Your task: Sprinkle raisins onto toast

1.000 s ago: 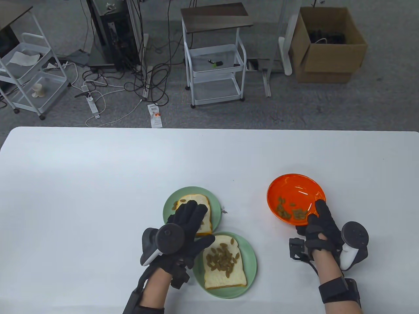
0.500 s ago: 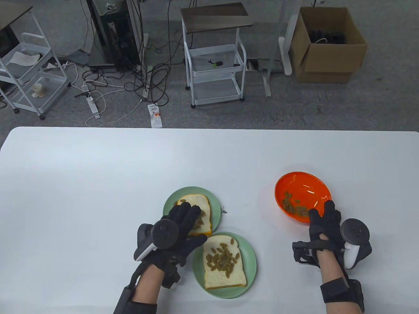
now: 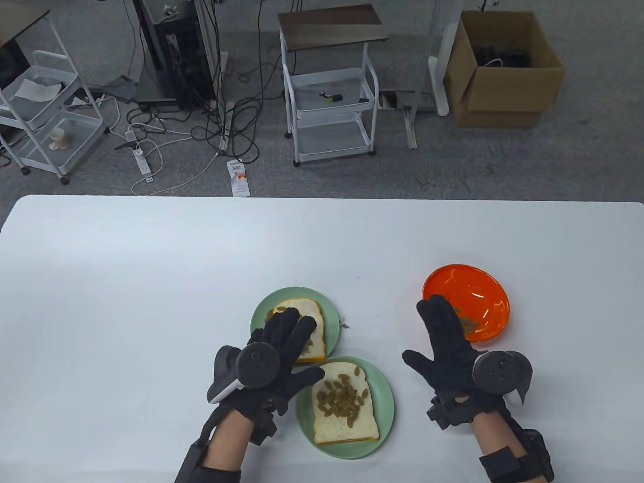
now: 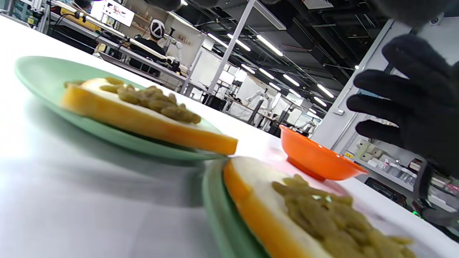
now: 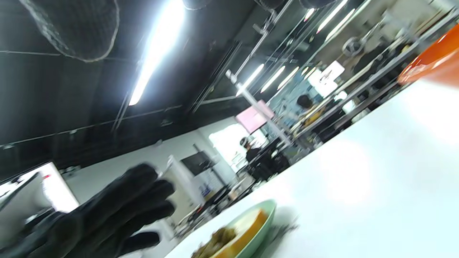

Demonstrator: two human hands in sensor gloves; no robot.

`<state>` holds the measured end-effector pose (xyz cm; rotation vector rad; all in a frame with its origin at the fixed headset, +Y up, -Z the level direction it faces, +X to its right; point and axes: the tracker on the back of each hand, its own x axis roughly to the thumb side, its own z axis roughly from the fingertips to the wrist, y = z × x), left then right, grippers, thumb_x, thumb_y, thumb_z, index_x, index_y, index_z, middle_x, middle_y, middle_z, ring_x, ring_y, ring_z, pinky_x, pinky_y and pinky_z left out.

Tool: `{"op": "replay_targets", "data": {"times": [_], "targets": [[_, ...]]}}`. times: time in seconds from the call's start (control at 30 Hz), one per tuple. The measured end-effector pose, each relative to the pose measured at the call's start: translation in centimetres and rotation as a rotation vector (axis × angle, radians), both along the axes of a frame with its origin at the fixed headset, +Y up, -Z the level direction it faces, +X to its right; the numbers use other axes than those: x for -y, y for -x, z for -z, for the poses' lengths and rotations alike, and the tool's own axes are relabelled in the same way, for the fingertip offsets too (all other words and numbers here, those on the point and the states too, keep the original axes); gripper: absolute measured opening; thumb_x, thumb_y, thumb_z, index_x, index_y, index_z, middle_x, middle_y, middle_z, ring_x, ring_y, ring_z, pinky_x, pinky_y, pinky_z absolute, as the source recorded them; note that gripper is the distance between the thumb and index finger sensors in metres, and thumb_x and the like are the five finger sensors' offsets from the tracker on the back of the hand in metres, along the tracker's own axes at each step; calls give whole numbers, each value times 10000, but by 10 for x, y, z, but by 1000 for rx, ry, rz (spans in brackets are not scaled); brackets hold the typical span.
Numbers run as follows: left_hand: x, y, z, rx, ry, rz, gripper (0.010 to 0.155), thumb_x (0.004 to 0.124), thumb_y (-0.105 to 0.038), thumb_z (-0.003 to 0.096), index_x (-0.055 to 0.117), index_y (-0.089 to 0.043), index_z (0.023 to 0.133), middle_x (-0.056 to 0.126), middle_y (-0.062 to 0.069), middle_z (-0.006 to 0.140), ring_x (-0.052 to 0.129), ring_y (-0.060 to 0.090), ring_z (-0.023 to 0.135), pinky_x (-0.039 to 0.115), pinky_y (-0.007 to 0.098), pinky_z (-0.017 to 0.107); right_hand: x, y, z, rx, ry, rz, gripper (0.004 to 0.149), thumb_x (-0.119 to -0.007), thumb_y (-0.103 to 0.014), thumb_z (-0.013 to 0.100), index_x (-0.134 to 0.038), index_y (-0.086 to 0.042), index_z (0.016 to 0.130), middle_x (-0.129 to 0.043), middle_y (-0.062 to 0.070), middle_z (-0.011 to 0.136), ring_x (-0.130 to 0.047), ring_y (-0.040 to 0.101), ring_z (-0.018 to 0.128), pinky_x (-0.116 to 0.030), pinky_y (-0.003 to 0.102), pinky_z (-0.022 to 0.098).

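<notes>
Table view, left hand (image 3: pixel 282 347): fingers spread flat over far toast (image 3: pixel 313 313)
Right hand (image 3: pixel 448 342): fingers apart, beside orange bowl (image 3: pixel 485 294)

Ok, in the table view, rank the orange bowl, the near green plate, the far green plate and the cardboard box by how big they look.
1. Cardboard box, though farther away.
2. Near green plate.
3. Orange bowl and far green plate: too alike to rank; both are partly hidden by hands.

Glossy orange bowl (image 3: pixel 478 297) by the matt knit-gloved right hand (image 3: pixel 448 347); smooth pale-green plates (image 3: pixel 329 307) under the left hand (image 3: pixel 282 352).
</notes>
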<state>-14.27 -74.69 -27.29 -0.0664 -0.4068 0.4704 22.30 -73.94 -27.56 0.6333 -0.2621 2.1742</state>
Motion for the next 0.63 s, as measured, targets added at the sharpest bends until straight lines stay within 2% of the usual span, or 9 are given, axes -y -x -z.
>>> {"op": "replay_targets", "data": {"times": [0.2, 0.63], "targets": [[0, -2, -1, 26, 8, 25, 998, 637, -889, 368, 167, -492, 1154, 115, -2, 1274, 309, 406, 1208, 423, 736, 804, 2, 8, -3, -77, 18, 2, 915, -768, -688, 475, -314, -295, 1166, -274, 280, 1199, -312, 650, 1020, -326, 802, 615], [2, 0, 0, 13, 5, 18, 988, 627, -883, 372, 168, -488, 1153, 112, -2, 1271, 309, 399, 1208, 422, 735, 803, 8, 14, -3, -111, 49, -19, 914, -765, -672, 485, -314, -264, 1168, -289, 295, 1192, -333, 650, 1016, -319, 802, 609]]}}
